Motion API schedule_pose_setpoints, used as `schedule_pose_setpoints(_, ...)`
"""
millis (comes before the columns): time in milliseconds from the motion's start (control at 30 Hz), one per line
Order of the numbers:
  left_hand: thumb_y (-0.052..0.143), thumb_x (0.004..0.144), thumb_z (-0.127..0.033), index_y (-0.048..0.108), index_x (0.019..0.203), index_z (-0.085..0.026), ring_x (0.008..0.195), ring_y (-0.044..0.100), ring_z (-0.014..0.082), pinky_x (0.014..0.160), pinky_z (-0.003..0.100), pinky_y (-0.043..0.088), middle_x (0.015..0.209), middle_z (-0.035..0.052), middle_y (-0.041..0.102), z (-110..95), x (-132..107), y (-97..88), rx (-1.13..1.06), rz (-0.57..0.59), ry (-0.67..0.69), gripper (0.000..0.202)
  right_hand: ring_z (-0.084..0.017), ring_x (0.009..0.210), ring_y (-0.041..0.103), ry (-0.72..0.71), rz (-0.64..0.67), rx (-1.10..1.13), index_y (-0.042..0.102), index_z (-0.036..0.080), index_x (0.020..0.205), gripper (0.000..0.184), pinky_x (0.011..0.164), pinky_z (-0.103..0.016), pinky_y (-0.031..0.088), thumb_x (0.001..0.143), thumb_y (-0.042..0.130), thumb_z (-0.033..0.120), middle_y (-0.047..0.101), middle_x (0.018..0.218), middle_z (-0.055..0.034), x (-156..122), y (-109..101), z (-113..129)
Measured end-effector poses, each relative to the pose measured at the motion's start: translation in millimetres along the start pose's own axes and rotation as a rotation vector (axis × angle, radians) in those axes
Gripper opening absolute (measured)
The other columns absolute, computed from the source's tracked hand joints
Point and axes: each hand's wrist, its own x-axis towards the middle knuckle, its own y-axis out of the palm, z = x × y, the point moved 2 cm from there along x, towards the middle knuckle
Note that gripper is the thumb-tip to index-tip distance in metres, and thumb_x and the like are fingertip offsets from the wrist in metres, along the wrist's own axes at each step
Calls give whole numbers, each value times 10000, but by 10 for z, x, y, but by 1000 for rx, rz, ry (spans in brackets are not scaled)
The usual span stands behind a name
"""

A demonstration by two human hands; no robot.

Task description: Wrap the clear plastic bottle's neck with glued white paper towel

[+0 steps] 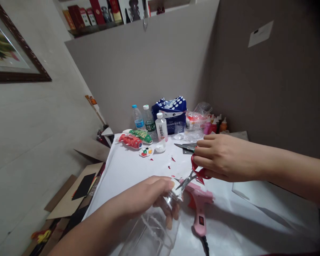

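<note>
My left hand (158, 193) is closed around the neck end of a clear plastic bottle (152, 231), which lies slanted toward me. A white piece (177, 186) sits at the bottle's end under my left thumb; I cannot tell whether it is paper or plastic. My right hand (221, 156) grips red-handled scissors (188, 179) with the blades parted, their tips at the white piece. Beneath the scissors a pink hot glue gun (201, 208) lies on the table. A second, dark-bladed pair of scissors (185, 147) rests just beyond my right hand.
On the white-covered table (117, 177) stand several bottles, including a white one (161, 127), and a blue package (170, 112). Red (130, 141) and green (141, 136) fish-shaped pieces lie at the back left, near a paint palette (145, 152). Paint bottles (214, 125) stand back right. Grey panels rise behind.
</note>
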Motion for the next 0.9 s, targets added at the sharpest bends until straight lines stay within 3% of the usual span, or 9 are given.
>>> schedule_pose_setpoints(267,366,929,-322,610,734,-143,685,534,134,620,237,360,761,27,635,-44,12,-28,139,0,48,360,-184,640,465,0,-7,26,570,197,780,182,627,-342,295,941,511,257,611,726,-15,-46,33,33)
schedule_pose_setpoints(900,352,922,-316,605,727,-147,745,574,150,670,249,388,775,39,650,-63,-3,19,145,-25,5,362,-189,643,430,13,-103,-121,556,193,770,240,611,-340,273,972,450,265,579,713,-21,-89,68,19)
